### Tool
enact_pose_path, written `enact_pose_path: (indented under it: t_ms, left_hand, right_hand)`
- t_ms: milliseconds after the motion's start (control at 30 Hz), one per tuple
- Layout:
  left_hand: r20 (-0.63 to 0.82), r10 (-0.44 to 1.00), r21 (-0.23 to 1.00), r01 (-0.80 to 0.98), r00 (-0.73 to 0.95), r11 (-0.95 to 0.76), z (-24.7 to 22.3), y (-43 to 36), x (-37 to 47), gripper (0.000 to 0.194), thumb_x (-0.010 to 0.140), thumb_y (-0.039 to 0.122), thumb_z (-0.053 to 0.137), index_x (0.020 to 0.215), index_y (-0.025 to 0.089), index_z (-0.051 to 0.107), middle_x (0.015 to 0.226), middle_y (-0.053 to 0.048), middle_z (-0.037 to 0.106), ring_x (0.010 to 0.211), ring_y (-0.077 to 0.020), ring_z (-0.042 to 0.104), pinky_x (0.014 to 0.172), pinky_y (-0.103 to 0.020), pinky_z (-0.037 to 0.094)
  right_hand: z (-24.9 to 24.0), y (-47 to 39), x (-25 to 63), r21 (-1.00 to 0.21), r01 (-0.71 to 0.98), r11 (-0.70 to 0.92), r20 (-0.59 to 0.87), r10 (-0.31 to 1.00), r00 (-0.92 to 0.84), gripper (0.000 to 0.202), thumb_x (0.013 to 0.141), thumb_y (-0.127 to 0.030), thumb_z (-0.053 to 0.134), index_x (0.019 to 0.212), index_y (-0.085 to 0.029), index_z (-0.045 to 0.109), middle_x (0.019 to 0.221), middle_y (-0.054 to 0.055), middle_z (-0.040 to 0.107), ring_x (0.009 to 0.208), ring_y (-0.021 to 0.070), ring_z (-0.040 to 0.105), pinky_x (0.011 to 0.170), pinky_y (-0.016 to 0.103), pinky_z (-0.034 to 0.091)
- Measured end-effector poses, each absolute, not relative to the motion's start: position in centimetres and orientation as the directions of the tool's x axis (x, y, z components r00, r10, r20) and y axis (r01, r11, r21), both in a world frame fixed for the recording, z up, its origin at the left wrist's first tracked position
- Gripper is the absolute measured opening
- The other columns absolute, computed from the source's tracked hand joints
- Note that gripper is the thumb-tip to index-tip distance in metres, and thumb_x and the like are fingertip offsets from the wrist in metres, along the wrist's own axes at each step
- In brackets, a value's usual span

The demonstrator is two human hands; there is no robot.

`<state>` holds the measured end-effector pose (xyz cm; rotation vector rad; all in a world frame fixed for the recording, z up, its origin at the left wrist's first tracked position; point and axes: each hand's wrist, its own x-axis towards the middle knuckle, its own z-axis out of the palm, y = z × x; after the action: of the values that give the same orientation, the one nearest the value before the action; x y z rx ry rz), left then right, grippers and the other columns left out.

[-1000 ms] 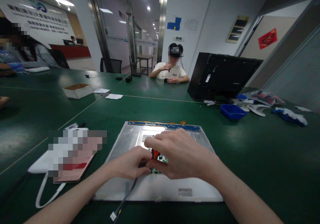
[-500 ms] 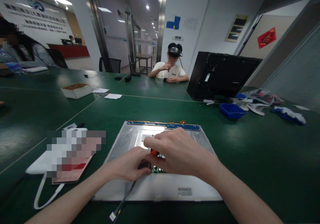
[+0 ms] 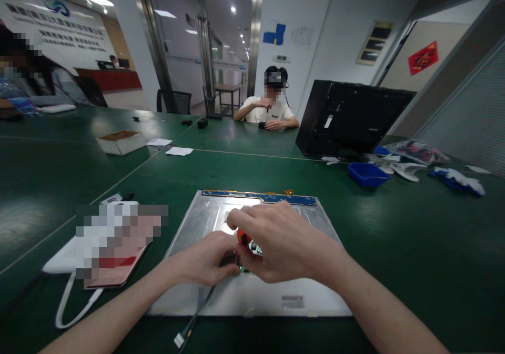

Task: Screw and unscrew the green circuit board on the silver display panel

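In the head view a silvery flat display panel [image 3: 264, 296] lies on the table in front of me, a blue circuit strip [image 3: 252, 196] along its far edge. My right hand [image 3: 282, 241] is closed round the orange-red handle of a screwdriver [image 3: 243, 236], over the panel's middle; its tip is hidden. Close beside it my left hand [image 3: 205, 259] is closed at a small green circuit board [image 3: 255, 247], which both hands mostly cover. What the left fingers pinch is hidden. From under that hand a dark cable [image 3: 201, 309] with a white plug runs toward me.
Left of the panel lie a pink phone [image 3: 118, 270] and a white device with a white cable [image 3: 61, 306]. Farther off are a white box [image 3: 122, 144], a large black monitor [image 3: 351, 122], a blue tray [image 3: 366, 176] and gloves [image 3: 457, 180]. A co-worker [image 3: 268, 109] sits opposite.
The orange-red handle has turned and tilted slightly in my right hand, showing more of its end. Both hands stay nearly in place; the panel has not moved.
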<state>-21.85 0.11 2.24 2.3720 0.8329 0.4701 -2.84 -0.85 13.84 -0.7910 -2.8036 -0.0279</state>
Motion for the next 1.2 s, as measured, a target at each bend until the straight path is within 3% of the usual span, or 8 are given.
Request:
enact_pose_path:
  t_ms: [167,300,500,967,1200]
  left_hand:
    - [0.093,0.655,0.621,0.471,0.75,-0.627,2.05,0.32,-21.97,0.01,0.078,0.022,0.058,0.085,0.016,0.061,0.084,-0.004,0.062,0.078,-0.0193,0.056,0.068,-0.028,0.044]
    - [0.084,0.658,0.646,0.462,0.748,-0.608,2.06,0.35,-21.9,0.011,0.077,0.017,0.056,0.087,0.016,0.062,0.082,-0.003,0.063,0.076,-0.0177,0.056,0.064,-0.026,0.044]
    - [0.099,0.652,0.655,0.445,0.751,-0.611,2.11,0.47,-22.13,0.015,0.078,0.022,0.06,0.091,0.016,0.063,0.083,-0.005,0.063,0.077,-0.019,0.056,0.067,-0.028,0.045]
    - [0.096,0.641,0.704,0.404,0.762,-0.585,2.17,0.57,-22.06,0.011,0.075,0.014,0.057,0.085,0.014,0.062,0.075,-0.003,0.061,0.068,-0.0165,0.054,0.058,-0.025,0.043]
    - [0.069,0.648,0.698,0.427,0.759,-0.575,1.88,0.53,-22.16,0.012,0.079,0.02,0.057,0.089,0.014,0.062,0.082,-0.005,0.063,0.078,-0.0199,0.056,0.068,-0.03,0.045]
  right_hand:
    - [13.74,-0.7,-2.76,-0.016,0.538,0.843,0.224,0.527,-0.82,0.009,0.086,-0.03,0.048,0.087,-0.021,0.048,0.072,0.0,0.062,0.059,0.0127,0.05,0.05,0.028,0.016]
    - [13.85,-0.7,-2.75,-0.042,0.525,0.85,0.218,0.521,-0.825,0.01,0.08,-0.023,0.05,0.089,-0.02,0.048,0.076,0.0,0.063,0.06,0.0125,0.049,0.049,0.027,0.017]
    - [13.77,-0.62,-2.82,-0.012,0.538,0.843,0.211,0.528,-0.823,0.012,0.086,-0.033,0.049,0.088,-0.021,0.049,0.072,0.0,0.063,0.059,0.0123,0.049,0.049,0.028,0.015]
    - [13.71,-0.81,-3.04,-0.05,0.541,0.84,0.204,0.538,-0.818,0.011,0.083,-0.024,0.045,0.092,-0.019,0.049,0.078,0.0,0.063,0.06,0.0114,0.047,0.05,0.028,0.017]
    - [13.67,-0.67,-3.0,-0.036,0.54,0.841,0.209,0.535,-0.819,0.012,0.086,-0.029,0.048,0.093,-0.02,0.049,0.077,0.0,0.063,0.06,0.0117,0.048,0.05,0.027,0.017]
